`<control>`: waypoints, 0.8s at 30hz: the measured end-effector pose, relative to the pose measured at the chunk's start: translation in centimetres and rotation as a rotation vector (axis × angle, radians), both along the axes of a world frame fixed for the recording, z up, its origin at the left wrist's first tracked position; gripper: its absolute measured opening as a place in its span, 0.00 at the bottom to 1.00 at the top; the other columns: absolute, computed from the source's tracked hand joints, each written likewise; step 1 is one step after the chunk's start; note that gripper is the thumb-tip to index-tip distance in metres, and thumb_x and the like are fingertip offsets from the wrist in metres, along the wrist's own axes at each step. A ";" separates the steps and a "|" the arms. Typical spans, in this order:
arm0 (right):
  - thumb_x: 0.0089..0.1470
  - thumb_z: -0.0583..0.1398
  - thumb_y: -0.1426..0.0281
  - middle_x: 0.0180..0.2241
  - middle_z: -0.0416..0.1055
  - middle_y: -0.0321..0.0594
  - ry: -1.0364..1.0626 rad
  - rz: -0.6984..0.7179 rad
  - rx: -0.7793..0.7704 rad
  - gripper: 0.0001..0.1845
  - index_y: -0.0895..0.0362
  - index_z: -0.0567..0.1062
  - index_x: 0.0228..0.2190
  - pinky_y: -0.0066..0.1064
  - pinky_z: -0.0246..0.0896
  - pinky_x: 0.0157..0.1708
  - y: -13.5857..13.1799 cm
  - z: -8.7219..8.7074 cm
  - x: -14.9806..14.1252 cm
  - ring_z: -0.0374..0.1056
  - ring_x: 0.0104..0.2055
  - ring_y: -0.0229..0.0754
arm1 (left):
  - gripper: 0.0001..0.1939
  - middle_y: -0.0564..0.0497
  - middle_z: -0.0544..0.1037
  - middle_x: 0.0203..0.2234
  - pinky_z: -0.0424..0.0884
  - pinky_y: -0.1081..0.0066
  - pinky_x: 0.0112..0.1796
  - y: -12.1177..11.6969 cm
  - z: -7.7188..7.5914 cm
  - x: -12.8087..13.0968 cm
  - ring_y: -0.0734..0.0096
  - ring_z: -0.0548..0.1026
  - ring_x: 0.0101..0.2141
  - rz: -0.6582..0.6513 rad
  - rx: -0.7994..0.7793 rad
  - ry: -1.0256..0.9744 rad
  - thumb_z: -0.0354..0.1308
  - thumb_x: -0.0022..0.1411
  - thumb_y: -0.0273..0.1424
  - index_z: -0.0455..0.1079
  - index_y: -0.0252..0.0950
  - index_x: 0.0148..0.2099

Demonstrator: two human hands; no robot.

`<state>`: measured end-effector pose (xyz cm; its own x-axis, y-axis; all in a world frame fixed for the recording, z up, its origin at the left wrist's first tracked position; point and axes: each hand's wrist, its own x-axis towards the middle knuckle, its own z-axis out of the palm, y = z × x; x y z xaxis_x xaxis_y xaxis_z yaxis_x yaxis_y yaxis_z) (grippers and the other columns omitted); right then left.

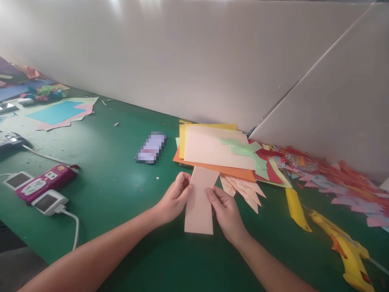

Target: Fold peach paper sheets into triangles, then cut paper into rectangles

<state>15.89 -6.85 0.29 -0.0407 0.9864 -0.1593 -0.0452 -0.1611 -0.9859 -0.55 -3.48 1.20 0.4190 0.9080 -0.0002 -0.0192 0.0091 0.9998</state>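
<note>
Between my two hands is a pale pink strip of paper (199,207), held upright above the table. My left hand (176,194) pinches its left edge, thumb on the near face. On the right edge, my right hand (226,211) grips it the same way, its other fingers curled behind the paper. Just beyond lies a stack of coloured paper with a pale pink sheet (215,148) on top and an orange sheet (219,170) below. Pointed folded pink paper pieces (244,190) rest to the right of my right hand.
A yellow cutter (296,209) and a yellow glue gun (343,247) lie at right, near a heap of paper scraps (343,182). Left of the stack is a phone (152,148). A purple power strip (47,182) with plugged-in chargers sits at left. A pale wall (182,61) stands behind.
</note>
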 end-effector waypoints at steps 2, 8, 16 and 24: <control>0.54 0.57 0.54 0.21 0.60 0.32 -0.011 0.000 0.006 0.17 0.56 0.70 0.28 0.26 0.53 0.20 0.0 -0.1 -0.1 0.57 0.23 0.35 | 0.11 0.55 0.62 0.30 0.63 0.75 0.29 -0.1 -0.2 0.1 0.75 0.62 0.29 0.017 -0.038 -0.018 0.46 0.65 0.40 0.54 0.38 0.37; 0.55 0.56 0.56 0.20 0.61 0.31 0.021 0.022 0.046 0.14 0.53 0.69 0.36 0.26 0.54 0.20 0.0 0.2 -0.3 0.56 0.21 0.35 | 0.18 0.57 0.63 0.27 0.64 0.76 0.25 -0.2 -0.3 0.6 0.77 0.66 0.25 0.038 -0.204 -0.172 0.52 0.60 0.46 0.51 0.39 0.35; 0.56 0.57 0.60 0.27 0.70 0.34 0.183 -0.003 0.048 0.16 0.49 0.68 0.45 0.29 0.61 0.26 -0.2 0.0 -0.2 0.64 0.26 0.38 | 0.16 0.59 0.63 0.25 0.60 0.79 0.24 -0.2 -0.3 0.5 0.81 0.62 0.23 -0.010 -0.149 -0.210 0.52 0.62 0.44 0.53 0.38 0.36; 0.44 0.65 0.63 0.33 0.73 0.36 0.351 -0.089 -0.070 0.09 0.52 0.77 0.31 0.29 0.62 0.25 0.0 0.7 -0.3 0.66 0.27 0.38 | 0.12 0.58 0.62 0.26 0.53 0.81 0.21 -0.2 -0.3 0.2 0.83 0.55 0.20 -0.067 -0.120 -0.212 0.51 0.64 0.41 0.56 0.38 0.37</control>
